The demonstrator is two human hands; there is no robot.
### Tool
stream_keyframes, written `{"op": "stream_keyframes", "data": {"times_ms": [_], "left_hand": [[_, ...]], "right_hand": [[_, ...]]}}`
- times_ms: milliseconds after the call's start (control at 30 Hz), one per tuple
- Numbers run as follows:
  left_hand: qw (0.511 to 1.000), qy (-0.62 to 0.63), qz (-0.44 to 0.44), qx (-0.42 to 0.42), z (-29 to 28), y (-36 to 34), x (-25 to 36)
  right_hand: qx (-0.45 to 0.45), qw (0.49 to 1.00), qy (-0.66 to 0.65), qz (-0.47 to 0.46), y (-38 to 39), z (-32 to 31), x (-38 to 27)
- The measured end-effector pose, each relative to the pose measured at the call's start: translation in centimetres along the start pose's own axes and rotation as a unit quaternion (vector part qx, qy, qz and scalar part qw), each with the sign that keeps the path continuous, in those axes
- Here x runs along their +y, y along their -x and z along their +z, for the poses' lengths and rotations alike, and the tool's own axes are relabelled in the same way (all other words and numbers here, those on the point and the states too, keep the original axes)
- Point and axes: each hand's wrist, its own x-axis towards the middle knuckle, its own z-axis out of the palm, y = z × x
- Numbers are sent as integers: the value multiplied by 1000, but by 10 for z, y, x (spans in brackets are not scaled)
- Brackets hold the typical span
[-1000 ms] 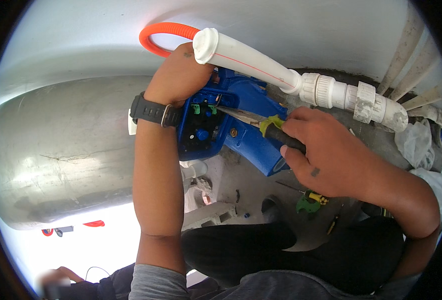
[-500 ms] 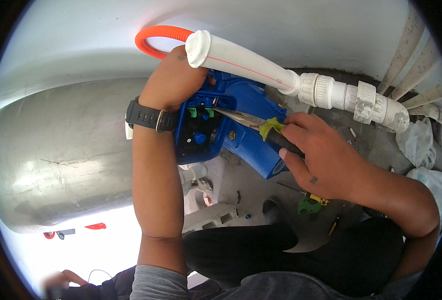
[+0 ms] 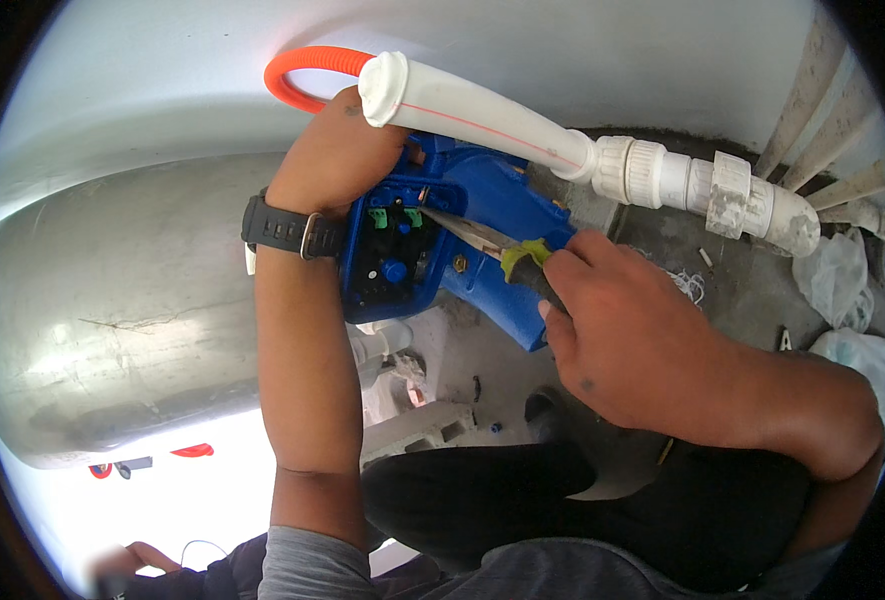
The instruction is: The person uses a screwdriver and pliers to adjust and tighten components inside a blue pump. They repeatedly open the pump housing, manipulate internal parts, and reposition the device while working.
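Observation:
Long-nose pliers [image 3: 477, 236] with a yellow-green sleeve near the joint are gripped in my right hand [image 3: 617, 335]. Their tips reach into the upper right corner of an open blue terminal box [image 3: 417, 300], close to its green terminals [image 3: 395, 217]. A round blue knob [image 3: 393, 270] sits lower inside the box. The box belongs to a blue pump [image 3: 497, 195]. My left hand [image 3: 337, 150], below a wrist with a dark watch [image 3: 292, 230], bends over the far left side of the box. Its fingers are hidden behind the box and a white pipe.
The white pipe [image 3: 482, 110] with threaded fittings [image 3: 632, 170] runs above the pump. An orange corrugated hose [image 3: 297, 65] loops behind it. At left lies a large metal tank [image 3: 122, 300]. A concrete block [image 3: 427, 430] and plastic bags [image 3: 832, 280] rest on the floor. Another person's hand [image 3: 147, 555] shows at lower left.
My right hand has turned and dropped slightly, now covering the yellow-handled tool and green piece on the floor. The plier tips stay at the box's upper right. The whole view has shifted a little.

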Motion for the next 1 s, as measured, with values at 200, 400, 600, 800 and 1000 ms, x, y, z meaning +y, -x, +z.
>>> {"op": "stream_keyframes", "data": {"times_ms": [200,400,600,800,1000], "left_hand": [[999,-38,-15,-26,-5,-3,0],[1000,-16,-21,-10,-1,-1,1],[999,-28,-17,-8,-2,-2,3],[1000,-4,-23,14,2,1,4],[999,-29,-26,5,-2,0,4]], "right_hand": [[-5,999,-37,6,-1,-2,-3],[-47,994,-81,57,-7,-11,-5],[-113,988,-85,65,-19,-40,-1],[-115,992,-44,-29,-17,-39,-6],[-120,990,-55,50,-24,-45,-6]]}}
